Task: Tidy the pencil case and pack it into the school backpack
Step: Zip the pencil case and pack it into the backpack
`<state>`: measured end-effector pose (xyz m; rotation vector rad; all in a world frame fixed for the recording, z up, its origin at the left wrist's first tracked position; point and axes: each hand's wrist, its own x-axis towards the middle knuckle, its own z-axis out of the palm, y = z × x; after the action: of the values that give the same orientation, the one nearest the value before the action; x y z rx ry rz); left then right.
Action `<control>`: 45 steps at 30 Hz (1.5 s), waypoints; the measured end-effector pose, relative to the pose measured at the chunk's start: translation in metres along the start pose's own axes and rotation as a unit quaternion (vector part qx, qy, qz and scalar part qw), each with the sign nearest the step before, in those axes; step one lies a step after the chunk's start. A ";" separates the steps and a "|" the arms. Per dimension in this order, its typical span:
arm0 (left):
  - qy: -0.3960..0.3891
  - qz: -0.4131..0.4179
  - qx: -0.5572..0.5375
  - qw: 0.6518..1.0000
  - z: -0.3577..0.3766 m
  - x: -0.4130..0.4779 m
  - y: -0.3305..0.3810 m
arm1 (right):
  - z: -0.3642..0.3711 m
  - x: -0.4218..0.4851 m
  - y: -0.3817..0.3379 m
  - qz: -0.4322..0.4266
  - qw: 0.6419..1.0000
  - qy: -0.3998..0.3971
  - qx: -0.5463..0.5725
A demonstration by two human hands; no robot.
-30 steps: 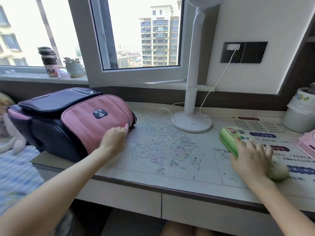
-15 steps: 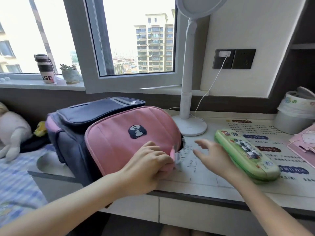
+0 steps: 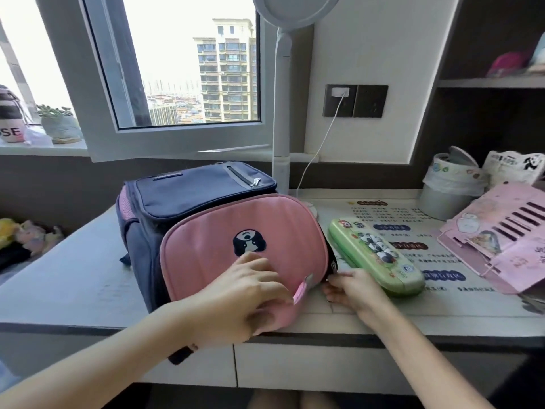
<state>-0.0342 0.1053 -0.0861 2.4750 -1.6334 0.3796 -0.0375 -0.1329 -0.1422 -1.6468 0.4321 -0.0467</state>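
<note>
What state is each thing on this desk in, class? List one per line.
backpack, shut, resting on desk
pencil case, shut, flat beside backpack
left hand, grips backpack's pink corner
right hand, at backpack's side zip, grip unclear
window, swung open
plug, in the wall socket

Dark capital letters "SE", after a letter cut off by the picture's edge, stand on the pale base of a striped bottle (image 3: 10, 119) on the windowsill. Print on the counter mat (image 3: 442, 261) and the green pencil case (image 3: 374, 255) is too small to read. The backpack (image 3: 244, 246) bears a wordless animal-head badge.
</note>
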 end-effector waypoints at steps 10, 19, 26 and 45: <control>0.132 -0.249 0.041 0.959 -0.042 -0.040 -0.067 | -0.019 -0.016 -0.011 -0.151 0.954 0.069 -0.249; 0.152 -0.207 -0.102 0.961 -0.020 -0.049 -0.075 | 0.013 0.026 -0.111 -0.207 0.889 0.167 -0.374; 0.381 -0.251 -0.450 0.768 -0.020 -0.044 -0.060 | 0.118 0.009 -0.173 -0.350 0.754 0.123 -0.542; 0.347 -0.246 -0.741 0.521 -0.018 -0.075 -0.099 | 0.183 -0.121 -0.038 -0.711 0.449 0.016 -0.540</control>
<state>0.0266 0.2156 -0.0896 0.9690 -0.3103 -0.1464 -0.0882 0.0805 -0.1026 -2.7769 -1.3919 -1.3106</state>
